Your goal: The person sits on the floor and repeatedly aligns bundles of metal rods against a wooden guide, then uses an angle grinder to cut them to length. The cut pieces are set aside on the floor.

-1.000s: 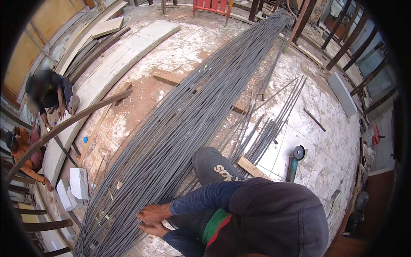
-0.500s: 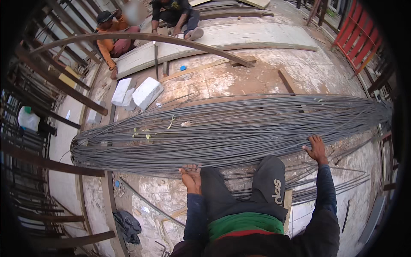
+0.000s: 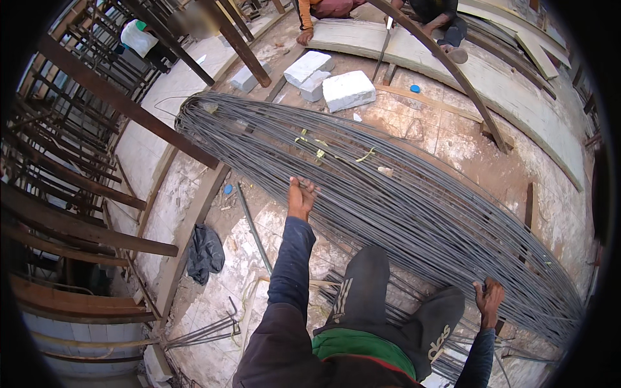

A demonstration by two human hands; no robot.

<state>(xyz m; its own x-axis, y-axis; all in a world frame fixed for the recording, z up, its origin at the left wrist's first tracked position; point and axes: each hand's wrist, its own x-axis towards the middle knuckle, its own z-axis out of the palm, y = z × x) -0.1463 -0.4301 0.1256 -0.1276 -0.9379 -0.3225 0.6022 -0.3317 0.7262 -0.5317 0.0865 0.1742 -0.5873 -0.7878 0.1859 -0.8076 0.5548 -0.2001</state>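
Note:
A long bundle of thin grey steel rods [image 3: 388, 200] stretches in front of me, gathered at its far left end and slanting down to the right. At the bundle's near edge, my left hand [image 3: 301, 198] has its fingers curled around a few rods, the fingertips partly hidden among them. My right hand [image 3: 490, 300] rests at the near edge further right, by my knee, its thumb spread away from its bent fingers. Pale yellowish strips [image 3: 319, 154] lie among the rods.
White blocks [image 3: 349, 90] lie beyond the bundle. Dark slanting posts [image 3: 123, 103] crowd the left side. A black plastic bag [image 3: 206, 253] and a thin bar [image 3: 253, 226] lie nearby. Co-workers sit by a long board [image 3: 414, 52]; another person [image 3: 142, 42] stands far left.
My view has turned left, so the bundle now slants down to the right. My left hand has moved further along the rods to the left, its fingers now curled.

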